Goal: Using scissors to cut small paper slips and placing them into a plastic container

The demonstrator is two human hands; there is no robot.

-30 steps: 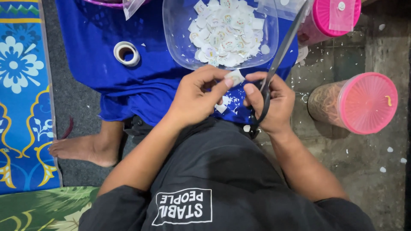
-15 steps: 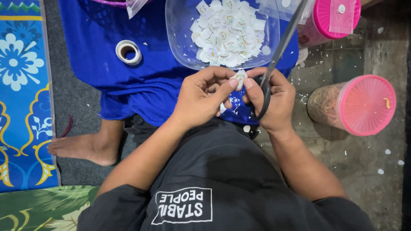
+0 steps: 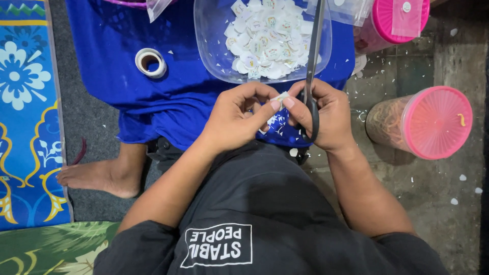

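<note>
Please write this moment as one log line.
left hand: pinches small paper piece | right hand: holds scissors | clear tub: cut pieces

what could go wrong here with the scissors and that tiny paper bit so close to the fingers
1. The scissors hang from the right hand while both hands pinch a small paper piece; the blades sit close to the left hand and might nick it.
2. The long blades reach over the clear bowl of cut pieces; a swing could possibly tip or scatter it.
3. The piece is tiny and may slip among the scraps on the blue cloth.
</note>
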